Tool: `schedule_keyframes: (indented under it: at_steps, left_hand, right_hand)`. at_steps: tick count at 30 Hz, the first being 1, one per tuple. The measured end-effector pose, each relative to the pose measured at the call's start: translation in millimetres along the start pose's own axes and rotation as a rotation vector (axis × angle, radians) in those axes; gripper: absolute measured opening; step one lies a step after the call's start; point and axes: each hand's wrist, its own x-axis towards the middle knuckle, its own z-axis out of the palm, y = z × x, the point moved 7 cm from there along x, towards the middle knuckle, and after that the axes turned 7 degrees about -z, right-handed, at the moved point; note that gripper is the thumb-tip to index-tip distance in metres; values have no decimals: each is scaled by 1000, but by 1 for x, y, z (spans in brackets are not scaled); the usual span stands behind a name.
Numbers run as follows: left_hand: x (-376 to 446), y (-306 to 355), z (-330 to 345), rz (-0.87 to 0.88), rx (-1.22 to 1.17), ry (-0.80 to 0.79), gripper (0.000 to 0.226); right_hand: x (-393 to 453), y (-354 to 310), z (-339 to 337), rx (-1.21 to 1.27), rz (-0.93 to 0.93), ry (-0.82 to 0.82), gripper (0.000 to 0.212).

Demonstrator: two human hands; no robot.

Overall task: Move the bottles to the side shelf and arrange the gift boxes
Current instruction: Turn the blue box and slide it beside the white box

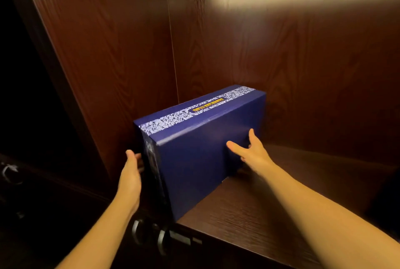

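Against the left wall of the dark wood-grain cabinet alcove [129,52], a big navy-blue cardboard gift box [201,160] with a speckled white band and a small yellow label along its top sits on its long edge on the brown wooden shelf [249,210]. It's angled a bit, so its near corner pokes to the shelf's front lip while the far end points into the back corner. My guess is that's why both hands are on it: it isn't squared up yet.

The left hand [131,173] is flat against the box's short end face, fingers together and cupped around that edge, more bracing than gripping. The right hand [251,151] is spread wide open on the box's broad front face, thumb out to the left, palm pressing rather than pinching anything. Neither hand is closed around the box, which makes sense since it's too wide to grab and its weight is on the shelf. Looks like a push-and-steer hold for sliding it back or turning it parallel to the wall.

Below the box's near corner there are two silver metal door handles [149,236] on the lower cabinet front. To the right of the box the shelf is bare wood. No bottles in view, so I can't tell where that half of the job stands.
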Motion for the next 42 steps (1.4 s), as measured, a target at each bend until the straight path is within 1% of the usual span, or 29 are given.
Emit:
schedule_keyframes:
  at_steps: [2,4,6,7,8,9,10,11,14,16,17,18,19,21,22,23,25,27,29,30,32,34,36,38,40,42]
  left_hand:
    - [-12,-13,-5,-79,-50,-78,40]
    - [-24,-22,-4,-129,-46,-203,31]
    - [-38,-26,8,-190,11,-396,20]
    - [-46,-26,18,-219,51,-502,19]
    - [-55,-26,30,-250,97,-594,24]
    - [-65,-28,43,-280,147,-669,32]
    - [-76,-31,56,-306,201,-730,41]
    - [-88,-37,70,-322,249,-774,45]
    - [-118,-52,105,-345,339,-866,26]
    - [-122,-54,115,-414,393,-969,23]
    - [-114,-49,114,-441,385,-963,26]
    - [-96,-40,111,-436,357,-892,32]
    - [-72,-28,105,-378,323,-765,38]
    - [-22,1,94,-182,273,-499,46]
    - [-1,12,92,-105,259,-417,48]
    - [17,19,92,-62,243,-375,52]
    - [43,25,99,-48,229,-364,72]
    - [58,25,109,-59,239,-391,97]
    - [64,22,121,-83,235,-443,116]
    - [68,20,126,-92,212,-464,120]
    - [74,20,134,-92,140,-493,115]
    - [81,24,135,-56,135,-479,99]
    - [88,25,129,-16,161,-439,90]
    - [88,23,116,16,127,-406,86]
    - [79,18,100,40,72,-385,85]
    - [65,14,85,78,69,-359,79]
  right_hand:
    - [2,-2,7,1,36,-44,120]
    - [1,-4,8,-55,82,-53,92]
    - [-2,-10,11,-46,153,-101,56]
    - [-8,-13,14,-19,205,-157,41]
    - [-15,-18,15,-8,246,-227,30]
    - [-21,-20,13,-19,276,-290,29]
    - [-26,-22,6,-45,289,-307,34]
    - [-29,-22,-3,-43,301,-302,33]
    - [-35,-17,-43,30,333,-201,27]
    - [-46,-15,-67,41,328,-170,27]
    - [-55,-15,-73,67,312,-170,24]
    - [-62,-15,-78,110,302,-141,22]
    - [-71,-17,-81,160,290,-99,26]
    - [-88,-21,-85,248,222,7,42]
    - [-99,-21,-85,274,180,30,48]
    - [-114,-21,-84,293,137,45,55]
    - [-137,-17,-83,298,78,93,75]
    - [-150,-14,-79,282,26,102,86]
    - [-156,-17,-77,227,-21,116,82]
    - [-158,-21,-74,172,-53,114,74]
    - [-160,-29,-68,97,-97,95,60]
    - [-161,-32,-67,71,-116,111,49]
    - [-161,-31,-72,34,-122,163,37]
    - [-164,-26,-85,4,-90,256,31]
    - [-167,-18,-102,19,6,362,35]
    - [-165,-2,-114,93,174,384,50]
